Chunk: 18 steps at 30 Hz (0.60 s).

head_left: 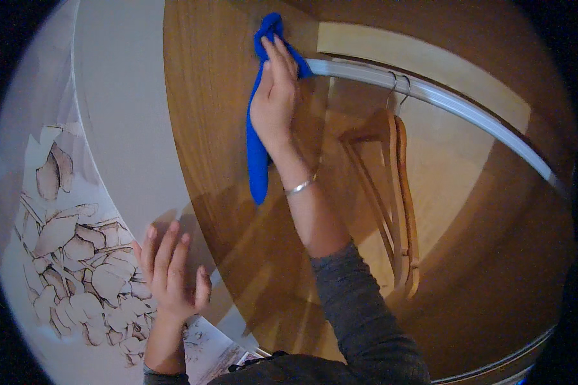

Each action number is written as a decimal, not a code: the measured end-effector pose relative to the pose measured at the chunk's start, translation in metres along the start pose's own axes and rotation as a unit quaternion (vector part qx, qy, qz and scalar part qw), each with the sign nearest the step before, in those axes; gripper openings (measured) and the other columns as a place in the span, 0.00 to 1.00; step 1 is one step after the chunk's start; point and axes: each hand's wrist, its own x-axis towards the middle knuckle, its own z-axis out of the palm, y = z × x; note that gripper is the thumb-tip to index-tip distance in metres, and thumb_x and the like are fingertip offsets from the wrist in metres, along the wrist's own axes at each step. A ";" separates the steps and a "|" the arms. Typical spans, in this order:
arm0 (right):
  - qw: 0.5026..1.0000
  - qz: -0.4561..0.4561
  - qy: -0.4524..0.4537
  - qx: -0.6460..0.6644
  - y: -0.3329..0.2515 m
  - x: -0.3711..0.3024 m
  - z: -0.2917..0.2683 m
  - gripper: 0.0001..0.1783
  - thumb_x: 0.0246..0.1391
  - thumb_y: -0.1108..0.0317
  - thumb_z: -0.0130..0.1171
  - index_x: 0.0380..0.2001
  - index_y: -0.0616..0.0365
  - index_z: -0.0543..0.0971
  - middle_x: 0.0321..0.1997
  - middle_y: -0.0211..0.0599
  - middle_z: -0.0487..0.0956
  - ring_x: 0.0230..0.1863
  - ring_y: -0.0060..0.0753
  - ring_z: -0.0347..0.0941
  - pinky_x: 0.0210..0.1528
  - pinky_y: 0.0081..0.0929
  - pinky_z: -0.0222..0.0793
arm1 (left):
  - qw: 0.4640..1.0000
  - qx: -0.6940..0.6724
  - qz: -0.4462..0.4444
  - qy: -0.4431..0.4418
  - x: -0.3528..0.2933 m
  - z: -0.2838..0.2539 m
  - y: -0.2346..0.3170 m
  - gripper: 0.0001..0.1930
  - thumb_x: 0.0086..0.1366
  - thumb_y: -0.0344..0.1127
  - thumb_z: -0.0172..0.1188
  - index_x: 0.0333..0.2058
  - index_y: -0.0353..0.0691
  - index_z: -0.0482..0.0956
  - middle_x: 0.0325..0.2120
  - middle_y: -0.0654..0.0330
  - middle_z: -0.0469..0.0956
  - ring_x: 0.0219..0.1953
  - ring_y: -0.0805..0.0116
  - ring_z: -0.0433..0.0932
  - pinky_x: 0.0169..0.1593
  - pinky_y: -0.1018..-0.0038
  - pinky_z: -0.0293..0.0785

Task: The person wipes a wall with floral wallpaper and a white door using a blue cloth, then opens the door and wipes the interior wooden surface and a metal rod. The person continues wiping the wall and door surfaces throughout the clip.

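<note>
A blue cloth [258, 160] lies bunched under my right hand [276, 106], which presses it to the wooden side panel [205, 70] of a wardrobe, high up beside the end of a hanging rail [430, 94]. One long fold of the cloth dangles below the palm. My right arm reaches up across the wardrobe's inside, with a silver bracelet [300, 187] on the wrist. Lower down at the left, my left hand [173, 269] is raised with its fingers apart, holding nothing. It is nearest to the pale grey panel [122, 122] along the wardrobe's front edge.
Wooden hangers [402, 199] hang from the rail to the right of my right forearm. Behind the rail a pale wooden strip [424, 61] runs along the top of the back. On the left is a white surface with a brown flower pattern [77, 269].
</note>
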 end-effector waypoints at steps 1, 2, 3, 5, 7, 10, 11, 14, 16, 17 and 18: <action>0.999 -0.034 0.010 -0.024 0.004 0.007 0.000 0.20 0.64 0.79 0.46 0.58 0.63 0.74 0.63 0.49 0.73 0.63 0.52 0.67 0.67 0.39 0.60 | 1.000 -0.002 -0.001 -0.002 0.000 0.000 -0.001 0.24 0.61 0.39 0.57 0.55 0.37 0.76 0.58 0.50 0.75 0.68 0.44 0.61 0.73 0.47 0.41; 0.997 -0.046 0.015 -0.052 0.006 0.016 -0.004 0.19 0.64 0.80 0.46 0.57 0.63 0.74 0.62 0.49 0.74 0.61 0.52 0.68 0.66 0.39 0.61 | 1.000 0.000 -0.008 -0.006 -0.001 0.001 -0.001 0.24 0.61 0.38 0.57 0.55 0.37 0.76 0.58 0.51 0.75 0.68 0.45 0.61 0.73 0.47 0.41; 0.996 -0.032 0.012 -0.081 0.005 0.022 -0.008 0.19 0.63 0.81 0.46 0.56 0.63 0.75 0.61 0.49 0.74 0.59 0.52 0.69 0.65 0.39 0.62 | 1.000 0.005 -0.003 -0.007 -0.001 0.001 -0.001 0.23 0.61 0.37 0.57 0.55 0.37 0.76 0.58 0.51 0.75 0.69 0.46 0.60 0.73 0.47 0.41; 0.990 -0.088 0.036 -0.102 -0.004 0.031 -0.021 0.18 0.62 0.81 0.47 0.53 0.63 0.76 0.60 0.48 0.75 0.57 0.52 0.70 0.63 0.40 0.63 | 0.999 0.034 -0.002 -0.013 -0.002 0.002 -0.001 0.23 0.61 0.36 0.57 0.56 0.37 0.76 0.59 0.52 0.75 0.69 0.47 0.60 0.73 0.47 0.41; 0.982 -0.125 0.066 -0.124 -0.019 0.038 -0.032 0.18 0.62 0.81 0.47 0.53 0.62 0.77 0.59 0.47 0.76 0.58 0.52 0.70 0.63 0.39 0.63 | 0.999 0.031 -0.006 -0.014 -0.002 0.004 -0.001 0.23 0.62 0.35 0.57 0.56 0.36 0.75 0.59 0.53 0.74 0.69 0.48 0.60 0.73 0.47 0.40; 0.988 -0.036 0.043 -0.141 -0.054 0.020 -0.048 0.18 0.62 0.81 0.47 0.53 0.60 0.78 0.58 0.48 0.77 0.59 0.50 0.71 0.63 0.38 0.64 | 0.999 0.028 -0.016 -0.016 -0.002 0.003 0.001 0.24 0.62 0.35 0.58 0.57 0.36 0.75 0.60 0.53 0.73 0.70 0.48 0.59 0.73 0.47 0.39; 0.993 -0.018 0.012 -0.115 -0.070 0.009 -0.057 0.18 0.62 0.80 0.47 0.53 0.60 0.78 0.58 0.47 0.77 0.59 0.50 0.71 0.63 0.38 0.64 | 0.999 0.033 -0.027 -0.023 -0.002 0.003 0.004 0.24 0.62 0.36 0.58 0.57 0.36 0.74 0.60 0.53 0.73 0.69 0.48 0.60 0.73 0.46 0.38; 0.992 0.015 -0.088 -0.084 -0.125 -0.022 -0.093 0.18 0.63 0.79 0.47 0.52 0.59 0.79 0.58 0.48 0.77 0.58 0.49 0.72 0.62 0.39 0.64 | 0.999 -0.015 -0.029 0.006 -0.001 0.004 0.021 0.25 0.61 0.33 0.57 0.58 0.37 0.73 0.59 0.52 0.74 0.68 0.46 0.61 0.72 0.45 0.36; 0.978 0.002 -0.151 -0.145 -0.165 -0.031 -0.142 0.17 0.64 0.75 0.46 0.53 0.61 0.79 0.58 0.50 0.77 0.57 0.50 0.73 0.61 0.40 0.65 | 0.989 -0.141 -0.028 0.020 -0.001 0.009 0.043 0.23 0.60 0.29 0.56 0.55 0.34 0.73 0.55 0.49 0.76 0.63 0.44 0.68 0.70 0.48 0.48; 0.963 0.023 -0.198 -0.182 -0.188 -0.033 -0.170 0.18 0.63 0.74 0.47 0.54 0.61 0.78 0.60 0.51 0.75 0.58 0.51 0.72 0.61 0.40 0.64 | 0.979 -0.202 -0.033 0.006 0.001 0.016 0.056 0.23 0.59 0.28 0.57 0.55 0.34 0.73 0.55 0.48 0.76 0.61 0.44 0.70 0.69 0.50 0.52; 0.953 0.014 -0.225 -0.205 -0.214 -0.032 -0.197 0.20 0.61 0.72 0.48 0.55 0.61 0.77 0.63 0.53 0.73 0.58 0.51 0.71 0.61 0.41 0.64 | 0.964 -0.263 -0.040 -0.007 0.005 0.028 0.068 0.23 0.59 0.26 0.57 0.55 0.33 0.73 0.54 0.48 0.76 0.59 0.44 0.72 0.67 0.52 0.57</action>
